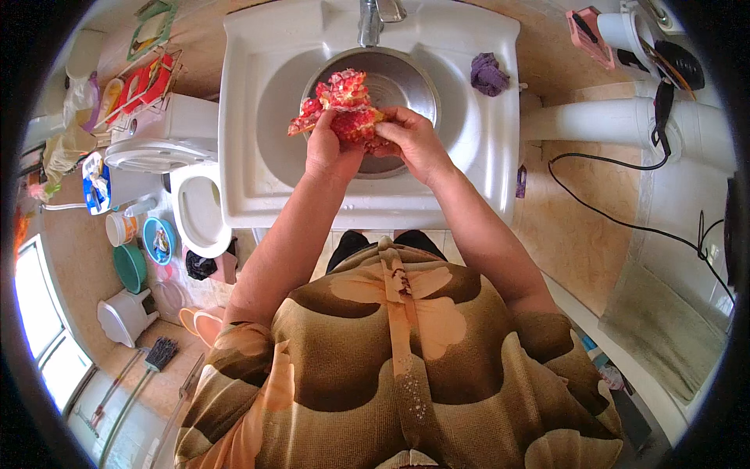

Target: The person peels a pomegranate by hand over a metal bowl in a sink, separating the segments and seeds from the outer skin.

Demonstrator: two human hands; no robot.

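An opened pomegranate (pixel 350 120), its red seeds and pale membrane exposed, is held over a round metal basin (pixel 430 97). My left hand (pixel 331 146) grips it from below, thumb against the seeds. On the right side of the fruit, my right hand (pixel 415 140) has its thumb and fingers closed on the edge. The basin rests in the bowl of a white washbasin (pixel 246 202), and its lower part is hidden by my hands. Above the basin's far rim stands a chrome faucet (pixel 369 26).
A crumpled purple cloth (pixel 490 74) lies on the washbasin's right rim. To the left is a white toilet (pixel 202 211) with its lid raised, near a blue basin (pixel 159 240) and a green basin (pixel 129 268). A black cable (pixel 615 217) hangs at the right.
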